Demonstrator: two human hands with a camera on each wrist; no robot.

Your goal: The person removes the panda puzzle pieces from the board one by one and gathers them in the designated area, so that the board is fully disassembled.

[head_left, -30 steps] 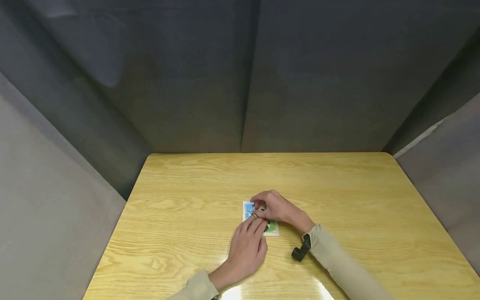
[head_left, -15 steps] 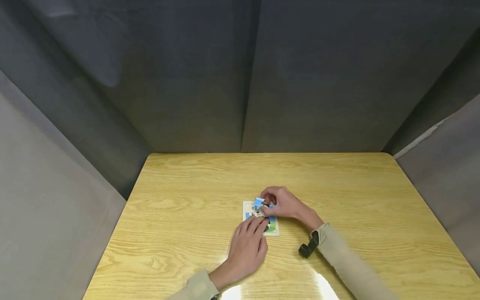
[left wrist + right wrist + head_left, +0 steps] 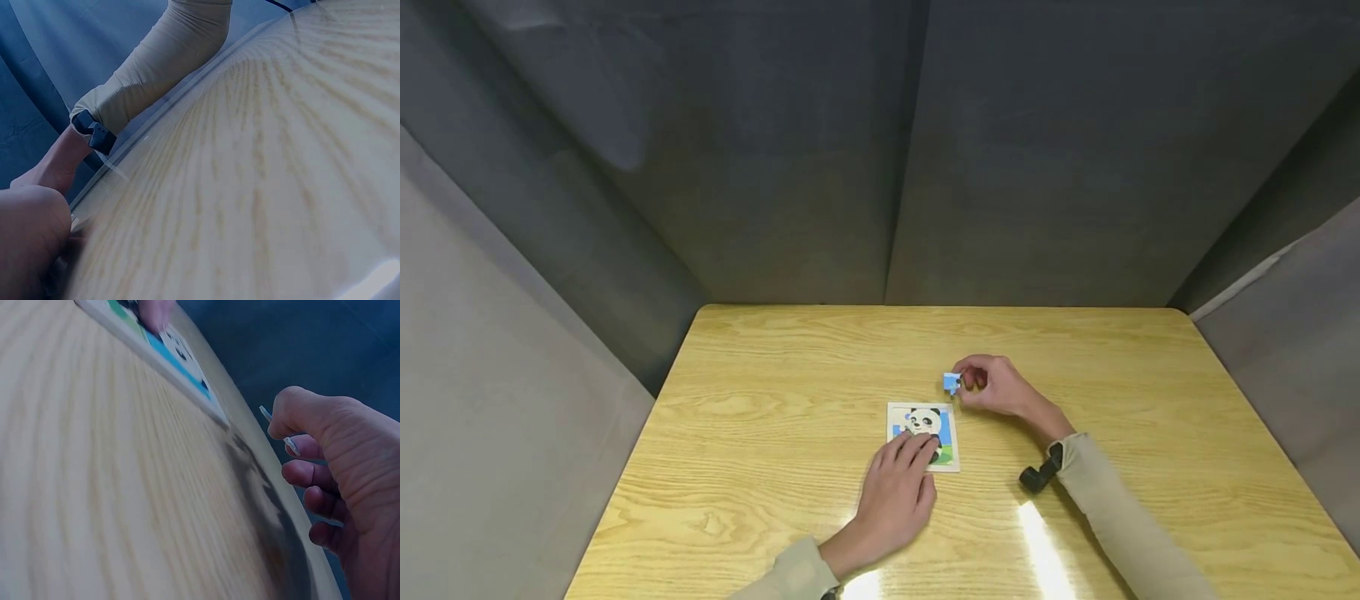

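Observation:
A small panda jigsaw puzzle with a pale frame (image 3: 957, 460) lies flat on the table. My left hand (image 3: 895, 496) rests on its lower part, fingers stretched over the panda's body and hiding some pieces. The panda's face shows above the fingertips, and bare pale backing is visible at the puzzle's upper left. Beyond the top right corner of the frame, my right hand (image 3: 1000, 387) pinches a blue puzzle piece (image 3: 951, 382) between thumb and fingers. In the right wrist view that piece, seen edge-on, is raised over the table with its shadow below.
The wooden table (image 3: 760, 475) spreads out on all sides of the puzzle. Dark grey curtains (image 3: 790, 167) stand behind its far edge, with lighter panels at both sides. A black wrist camera (image 3: 1037, 477) sits on the right wrist near the cuff.
My right hand has lifted a blue piece out of the puzzle's upper part and carried it up and to the right, past the frame. The left hand has stayed in place.

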